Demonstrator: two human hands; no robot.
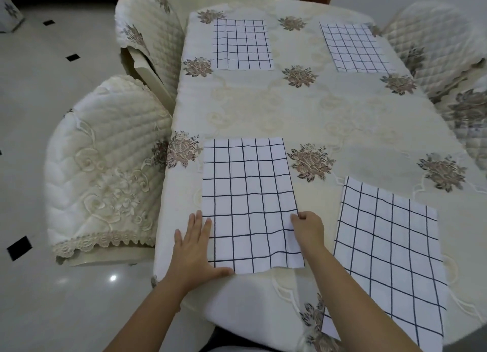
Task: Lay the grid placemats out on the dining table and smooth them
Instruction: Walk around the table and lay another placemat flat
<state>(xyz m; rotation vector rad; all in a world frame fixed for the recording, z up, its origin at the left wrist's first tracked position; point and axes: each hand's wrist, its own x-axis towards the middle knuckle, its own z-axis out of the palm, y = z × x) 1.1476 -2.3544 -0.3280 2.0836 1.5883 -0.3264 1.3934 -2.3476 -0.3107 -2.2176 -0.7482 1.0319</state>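
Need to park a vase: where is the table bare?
Widest: the tablecloth band between the far-left placemat, far-right placemat and the near pair. Narrower strip between the far two. Crowded near edge: left hand and right hand on the near-left placemat, near-right placemat close beside.

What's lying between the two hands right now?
In the head view, the near-left grid placemat, slightly rippled, spans the gap: the left hand presses its left edge, the right hand pinches its right edge.

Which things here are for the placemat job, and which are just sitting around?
For the job: near-left placemat, near-right placemat, far-left placemat, far-right placemat, left hand, right hand, dining table.
Just around: near-left chair, far-left chair, far-right chair, tiled floor.
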